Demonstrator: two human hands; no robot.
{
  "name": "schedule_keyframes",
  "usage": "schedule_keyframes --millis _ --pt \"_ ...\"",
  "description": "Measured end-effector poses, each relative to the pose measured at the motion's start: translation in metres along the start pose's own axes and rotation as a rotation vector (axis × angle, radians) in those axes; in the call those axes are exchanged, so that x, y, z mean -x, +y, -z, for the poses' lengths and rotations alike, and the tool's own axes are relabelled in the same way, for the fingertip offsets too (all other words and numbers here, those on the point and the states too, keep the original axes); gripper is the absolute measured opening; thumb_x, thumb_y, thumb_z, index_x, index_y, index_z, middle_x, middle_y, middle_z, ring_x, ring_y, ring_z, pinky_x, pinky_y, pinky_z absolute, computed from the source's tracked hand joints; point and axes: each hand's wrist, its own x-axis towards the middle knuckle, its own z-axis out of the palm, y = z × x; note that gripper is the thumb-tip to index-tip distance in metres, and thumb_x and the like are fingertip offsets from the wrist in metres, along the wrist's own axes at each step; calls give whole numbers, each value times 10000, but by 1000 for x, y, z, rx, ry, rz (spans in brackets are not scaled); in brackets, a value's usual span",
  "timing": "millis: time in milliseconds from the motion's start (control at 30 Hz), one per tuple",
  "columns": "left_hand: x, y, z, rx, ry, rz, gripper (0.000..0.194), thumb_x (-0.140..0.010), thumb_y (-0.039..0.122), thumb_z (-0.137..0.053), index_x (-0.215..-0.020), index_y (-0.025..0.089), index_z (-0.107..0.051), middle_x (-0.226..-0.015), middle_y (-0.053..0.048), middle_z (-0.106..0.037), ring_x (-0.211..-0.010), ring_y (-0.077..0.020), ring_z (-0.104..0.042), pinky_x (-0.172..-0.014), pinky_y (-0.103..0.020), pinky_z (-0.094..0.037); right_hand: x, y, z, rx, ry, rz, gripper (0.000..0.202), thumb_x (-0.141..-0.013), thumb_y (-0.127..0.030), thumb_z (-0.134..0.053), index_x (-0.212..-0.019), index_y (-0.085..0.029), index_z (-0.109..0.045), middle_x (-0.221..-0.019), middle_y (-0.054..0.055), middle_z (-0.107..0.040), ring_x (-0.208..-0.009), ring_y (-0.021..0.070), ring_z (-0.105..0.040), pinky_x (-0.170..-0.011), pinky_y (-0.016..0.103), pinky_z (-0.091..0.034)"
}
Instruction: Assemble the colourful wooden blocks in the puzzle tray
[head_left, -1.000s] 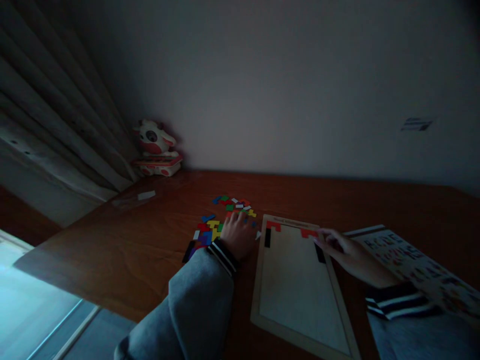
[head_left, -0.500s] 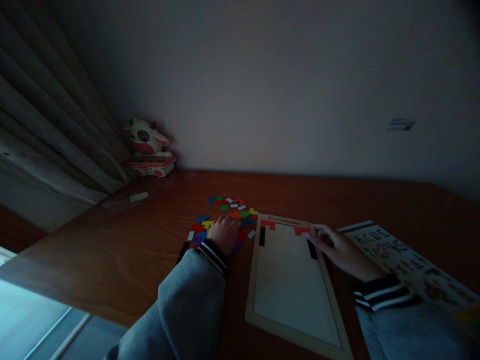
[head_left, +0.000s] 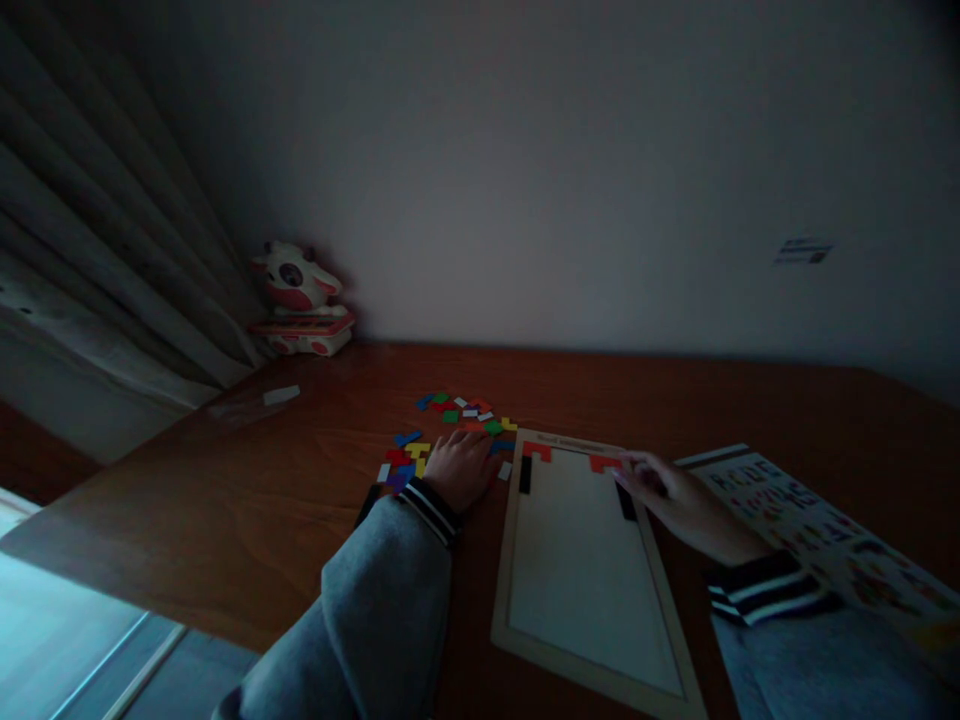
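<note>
Flanking the tray (head_left: 501, 600): two bare hands, one per long side. Tray lies flat on the bench (head_left: 300, 520), long axis running away from the person, near end skewed a bit to the right.

Left hand (head_left: 459, 468): left of the tray, by its far half, palm down over the loose blocks (head_left: 451, 416). Fingers point away from the person, slightly bent. Can't tell from where I'm standing if there's a block under them. A white block (head_left: 505, 470) sits between this hand and the tray's left rim; a yellow block (head_left: 508, 424) is right by the far-left corner.

Right hand (head_left: 667, 495): at the tray's far-right corner, so it's the nearer hand. Fingers loosely curled, tips at the rim beside a red block (head_left: 602, 463). Can't tell if they pinch anything or just rest there.

Key relation: the tray is directly right of the left hand, short gap, loose blocks on the opposite side from the right hand.

In the tray, all at the far end: that red one in the right corner, another red block (head_left: 536, 452) in the left, one black block (head_left: 526, 474) down the left side, another black block (head_left: 626, 502) down the right.

Printed sheet (head_left: 795, 520): right of the tray.
</note>
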Motion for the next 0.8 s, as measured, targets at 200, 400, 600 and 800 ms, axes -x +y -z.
schedule_keyframes --millis 200,400,600,800 --pt "-3 -9 -7 53 52 0 495 -975 539 -426 -1350 231 -521 -1420 -103 -524 -1306 -288 -466 -1054 -495 -417 0 -1 1 -9 -3 -5 534 -848 -681 -475 -1128 -245 -606 -887 44 -714 -803 229 -668 -746 358 -513" --pt "-4 -9 -5 56 -19 -88 486 -993 545 -368 -1340 259 -552 -1447 -79 -496 -1328 -296 -439 -1088 -515 -371 0 1 -1 -2 -38 -18 529 -864 -680 -455 -1136 -243 -582 -883 44 -699 -794 229 -657 -745 365 -505" --pt "-5 -8 -1 50 35 -52 398 -982 516 -424 -1239 300 -638 -1368 -91 -531 -1243 -301 -492 -1004 -513 -438 1 -2 0 -26 -21 5 508 -871 -650 -470 -1142 -239 -596 -898 46 -713 -809 228 -667 -750 358 -509" --pt "-7 -10 -7 58 3 -57 404 -1002 484 -397 -1207 253 -657 -1421 -71 -536 -1271 -271 -502 -1082 -486 -387 1 -5 1 -29 -12 -1 498 -857 -646 -477 -1097 -232 -615 -914 59 -722 -865 239 -671 -744 351 -513"
